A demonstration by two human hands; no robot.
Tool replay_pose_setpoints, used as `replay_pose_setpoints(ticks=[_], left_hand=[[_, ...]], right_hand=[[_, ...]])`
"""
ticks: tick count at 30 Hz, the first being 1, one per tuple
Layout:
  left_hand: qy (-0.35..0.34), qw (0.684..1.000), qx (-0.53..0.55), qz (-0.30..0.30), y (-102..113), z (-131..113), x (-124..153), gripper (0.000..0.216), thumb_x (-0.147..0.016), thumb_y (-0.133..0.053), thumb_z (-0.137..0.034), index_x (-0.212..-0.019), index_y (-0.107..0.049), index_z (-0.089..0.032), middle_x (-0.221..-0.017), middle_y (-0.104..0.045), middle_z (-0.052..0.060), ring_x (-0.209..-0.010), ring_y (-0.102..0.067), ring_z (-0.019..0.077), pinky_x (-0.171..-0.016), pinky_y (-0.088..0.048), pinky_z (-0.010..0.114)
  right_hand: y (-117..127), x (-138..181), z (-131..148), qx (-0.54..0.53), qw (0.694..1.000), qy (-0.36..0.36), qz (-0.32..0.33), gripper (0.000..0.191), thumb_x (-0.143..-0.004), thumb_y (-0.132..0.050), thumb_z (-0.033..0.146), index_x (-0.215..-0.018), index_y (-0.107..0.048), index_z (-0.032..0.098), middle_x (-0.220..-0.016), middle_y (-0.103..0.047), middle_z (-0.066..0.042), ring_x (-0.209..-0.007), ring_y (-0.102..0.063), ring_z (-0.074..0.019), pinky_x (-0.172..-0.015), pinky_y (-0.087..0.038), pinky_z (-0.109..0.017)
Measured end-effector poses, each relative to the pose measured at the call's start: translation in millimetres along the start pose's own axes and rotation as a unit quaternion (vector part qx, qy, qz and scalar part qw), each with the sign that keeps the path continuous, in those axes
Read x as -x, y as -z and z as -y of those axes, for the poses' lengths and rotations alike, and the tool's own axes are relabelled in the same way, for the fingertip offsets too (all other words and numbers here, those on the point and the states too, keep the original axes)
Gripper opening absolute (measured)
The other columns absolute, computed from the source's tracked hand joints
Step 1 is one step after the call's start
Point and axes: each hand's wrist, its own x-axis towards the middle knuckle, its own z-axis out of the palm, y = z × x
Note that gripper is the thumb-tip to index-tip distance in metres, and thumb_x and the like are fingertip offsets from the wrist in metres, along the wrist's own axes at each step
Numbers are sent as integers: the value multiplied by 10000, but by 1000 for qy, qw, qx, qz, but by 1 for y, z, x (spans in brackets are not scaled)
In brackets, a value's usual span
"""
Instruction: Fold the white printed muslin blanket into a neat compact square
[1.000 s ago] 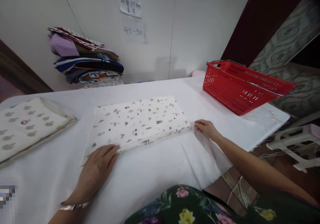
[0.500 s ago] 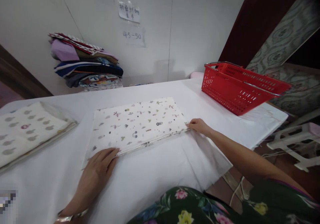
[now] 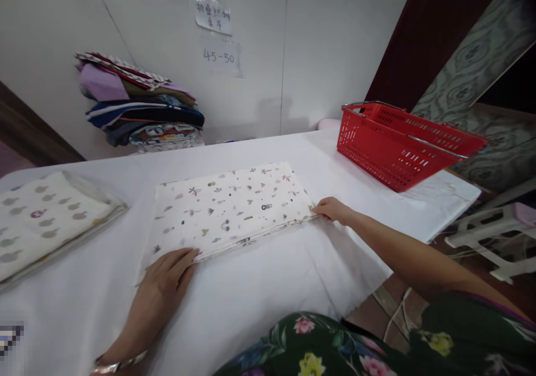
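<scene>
Two cloths: a spare folded cloth lies at the far left of the white table; the printed cloth lies flat at the middle.
Left hand: open and flat, fingertips on the printed cloth's near-left corner, gripping nothing.
Right hand: fingers curled against the near-right corner; you cannot tell whether they pinch it.
Red basket: well apart, at the table's right end.
Step in hand: squaring the fold, it seems; keep your left palm pressing so the layers stay aligned.
Since a second ago: your right hand has closed onto the corner; your left has stayed put.
</scene>
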Motion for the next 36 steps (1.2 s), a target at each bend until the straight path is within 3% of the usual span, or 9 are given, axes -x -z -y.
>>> replay_pose_setpoints(ticks=[9, 22, 29, 36], left_hand=[[10, 1000, 9, 9, 1, 1, -1, 317, -880, -409, -382, -1100, -590, -244, -1088, -625, 63, -1001, -579, 233, -877, -462, 398], [12, 1000, 16, 17, 0, 4, 0, 337, -884, -406, -393, -1098, -601, -221, -1098, -623, 67, -1011, -575, 232, -883, -457, 382], [12, 1000, 22, 15, 2, 1, -2, 324, -883, -410, -382, -1099, -599, -230, -1093, -625, 64, -1009, -575, 229, -890, -459, 391], [14, 999, 32, 5, 4, 2, -1, 343, -881, -395, -412, -1082, -608, -234, -1083, -631, 58, -995, -583, 227, -864, -477, 389]], right_hand=[[4, 1, 8, 91, 996, 4, 0, 292, -674, -698, 343, -516, -542, 154, -363, -459, 20, -358, -394, -71, -365, -259, -197], [2, 0, 7, 102, 995, 2, 23, 302, -728, -651, 324, -527, -495, 162, -385, -467, 29, -354, -382, -62, -372, -264, -194], [7, -2, 15, 177, 984, 0, 14, 353, -650, -720, 366, -442, -533, 151, -339, -476, -5, -345, -423, -85, -392, -308, -205], [-1, 1, 18, 137, 990, -24, 32, 337, -670, -706, 338, -468, -504, 160, -418, -522, -5, -351, -414, -75, -355, -270, -207]])
